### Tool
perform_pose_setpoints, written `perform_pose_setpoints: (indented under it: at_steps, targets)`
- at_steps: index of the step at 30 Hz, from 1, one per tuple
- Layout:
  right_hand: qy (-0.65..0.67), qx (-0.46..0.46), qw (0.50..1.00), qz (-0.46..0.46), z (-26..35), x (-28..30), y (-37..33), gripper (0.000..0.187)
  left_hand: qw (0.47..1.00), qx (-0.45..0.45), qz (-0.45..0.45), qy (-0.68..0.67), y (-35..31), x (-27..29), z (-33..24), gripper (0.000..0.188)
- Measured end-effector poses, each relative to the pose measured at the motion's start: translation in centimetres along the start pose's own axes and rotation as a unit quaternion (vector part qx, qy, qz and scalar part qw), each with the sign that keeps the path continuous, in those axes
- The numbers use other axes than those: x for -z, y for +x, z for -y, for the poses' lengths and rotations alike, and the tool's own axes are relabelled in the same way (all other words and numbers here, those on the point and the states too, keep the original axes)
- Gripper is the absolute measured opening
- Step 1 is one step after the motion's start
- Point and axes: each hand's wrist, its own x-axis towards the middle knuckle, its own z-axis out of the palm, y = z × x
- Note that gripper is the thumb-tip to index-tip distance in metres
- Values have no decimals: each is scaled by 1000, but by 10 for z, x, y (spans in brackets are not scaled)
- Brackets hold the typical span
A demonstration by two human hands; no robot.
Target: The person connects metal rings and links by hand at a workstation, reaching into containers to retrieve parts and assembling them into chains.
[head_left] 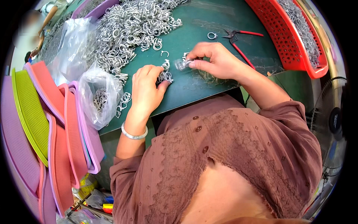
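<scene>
My left hand (146,87) rests palm down on the green table (209,18), its fingers closed over a small cluster of silver metal rings (164,73). My right hand (214,59) pinches one or two silver rings (182,63) between thumb and fingers, just right of the left hand. A big heap of the same silver rings (130,26) lies on the table beyond my left hand. A silver bangle (133,135) sits on my left wrist.
Red-handled pliers (238,39) and a single ring (212,36) lie beyond my right hand. A red perforated basket (291,37) of metal parts stands at far right. Clear plastic bags (99,99) with rings and stacked pink, purple and green trays (56,123) are on the left. A fan (333,119) stands at right.
</scene>
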Motion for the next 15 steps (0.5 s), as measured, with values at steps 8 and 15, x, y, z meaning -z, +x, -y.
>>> perform_pose_setpoints:
  at_steps: [8, 15]
  targets:
    - [231, -185, 953, -66, -6, 2, -8, 23, 988, -54, -119, -78, 2, 0, -5, 28]
    - [266, -209, 939, -68, -7, 6, -6, 24, 985, -96, -39, 138, 14, 14, -30, 33]
